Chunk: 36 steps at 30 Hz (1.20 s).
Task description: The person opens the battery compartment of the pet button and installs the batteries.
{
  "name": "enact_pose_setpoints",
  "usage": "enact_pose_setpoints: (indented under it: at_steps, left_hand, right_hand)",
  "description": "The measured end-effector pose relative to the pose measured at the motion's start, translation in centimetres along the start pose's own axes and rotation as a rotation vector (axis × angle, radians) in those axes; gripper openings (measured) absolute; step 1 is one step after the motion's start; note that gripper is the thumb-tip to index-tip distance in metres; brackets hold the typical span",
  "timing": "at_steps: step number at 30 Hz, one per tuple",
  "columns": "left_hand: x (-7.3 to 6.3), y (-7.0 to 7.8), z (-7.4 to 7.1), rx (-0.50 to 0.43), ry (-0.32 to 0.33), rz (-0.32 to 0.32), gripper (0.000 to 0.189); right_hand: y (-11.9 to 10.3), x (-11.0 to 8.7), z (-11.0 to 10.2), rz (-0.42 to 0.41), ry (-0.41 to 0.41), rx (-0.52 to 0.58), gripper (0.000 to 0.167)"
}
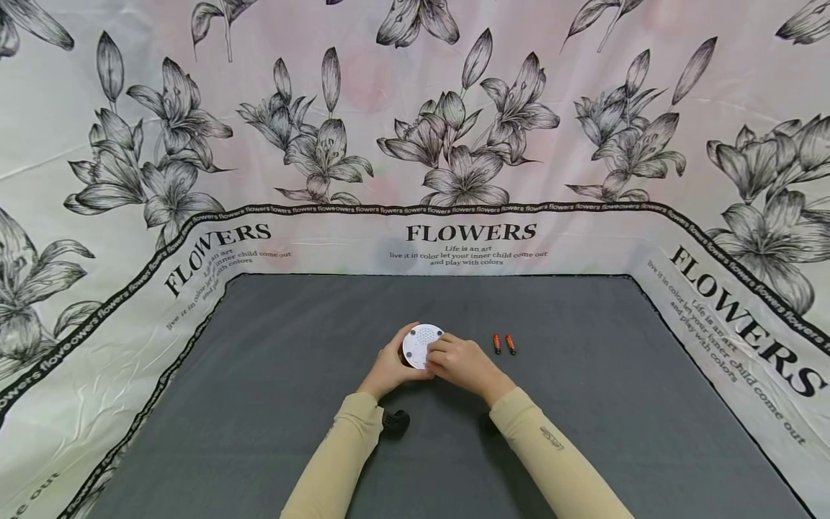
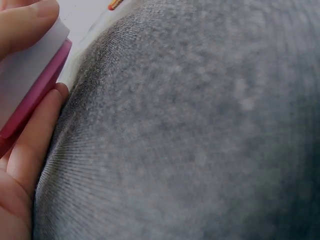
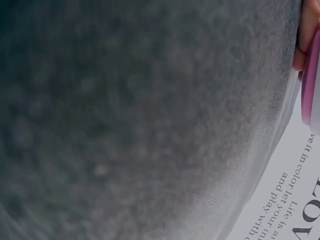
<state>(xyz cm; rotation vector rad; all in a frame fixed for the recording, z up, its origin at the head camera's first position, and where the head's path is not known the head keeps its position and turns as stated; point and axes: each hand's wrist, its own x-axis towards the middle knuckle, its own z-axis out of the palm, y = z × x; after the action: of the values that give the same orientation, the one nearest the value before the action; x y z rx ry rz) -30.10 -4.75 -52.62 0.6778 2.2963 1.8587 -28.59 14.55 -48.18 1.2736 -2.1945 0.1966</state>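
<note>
A round device with a white face (image 1: 420,347), perforated and bearing small dark feet, is held up over the middle of the grey cloth. Pink shows on its side (image 2: 42,90) in the left wrist view. My left hand (image 1: 391,365) grips it from the left, thumb and fingers on opposite sides. My right hand (image 1: 463,362) has curled fingers at the right edge of the white face; its fingertips are partly hidden. Two red batteries with dark ends, a left one (image 1: 497,344) and a right one (image 1: 511,344), lie side by side to the right of the hands.
Grey cloth (image 1: 292,346) covers the work surface. A white floral sheet (image 1: 350,241) with printed lettering rises at the back and sides. A small black object (image 1: 395,424), seemingly the wrist camera, juts from the left sleeve.
</note>
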Motion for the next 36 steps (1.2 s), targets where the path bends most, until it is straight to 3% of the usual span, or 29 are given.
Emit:
enact_pose_setpoints:
  at_steps: [4,9,21,29,36]
  left_hand:
    - [-0.5,1.3,0.0,0.004,0.008,0.007,0.095]
    - [-1.3,2.8,0.0,0.027,0.008,0.022,0.092]
    - [-1.4,2.9,-0.1,-0.005,-0.007,0.03,0.091]
    - [-1.3,2.9,-0.2,0.005,-0.025,0.012,0.092]
    - [-1.2,3.0,-0.3,0.019,-0.001,0.023,0.092]
  right_hand:
    - [0.1,0.2,0.1,-0.024,-0.009,-0.033,0.007]
    - [0.2,0.3,0.1,-0.036,-0.029,0.011,0.011]
    - [0.5,0.4,0.2,-0.117,-0.061,0.041,0.017]
    - [0.8,0.0,0.0,-0.025,-0.014,0.161,0.018]
    - [0.6,-0.2,0.0,-0.04,0.038,0.056,0.021]
